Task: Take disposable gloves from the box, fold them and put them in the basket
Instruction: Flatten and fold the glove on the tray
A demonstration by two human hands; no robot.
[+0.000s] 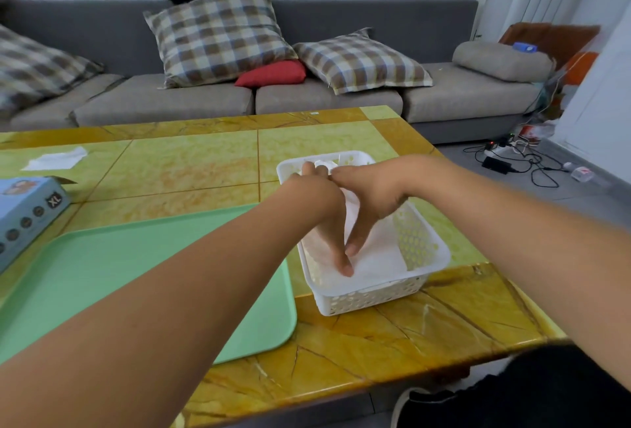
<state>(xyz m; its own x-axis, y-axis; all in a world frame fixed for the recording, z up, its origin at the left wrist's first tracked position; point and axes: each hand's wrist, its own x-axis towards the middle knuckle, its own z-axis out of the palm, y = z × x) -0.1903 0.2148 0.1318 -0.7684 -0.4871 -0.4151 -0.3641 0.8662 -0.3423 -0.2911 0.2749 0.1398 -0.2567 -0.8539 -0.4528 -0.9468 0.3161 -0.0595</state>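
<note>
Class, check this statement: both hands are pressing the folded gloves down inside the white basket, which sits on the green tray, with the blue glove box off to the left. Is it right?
Not quite. The head view shows the white basket standing on the yellow table, beside the green tray, not on it. The rest holds: the left hand and right hand press the folded gloves inside it, blue glove box to the left.

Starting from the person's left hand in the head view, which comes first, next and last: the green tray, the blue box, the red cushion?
From the left hand:
1. Green tray, just to its left on the table.
2. Blue box, at the table's far left edge.
3. Red cushion, back on the sofa.
</note>
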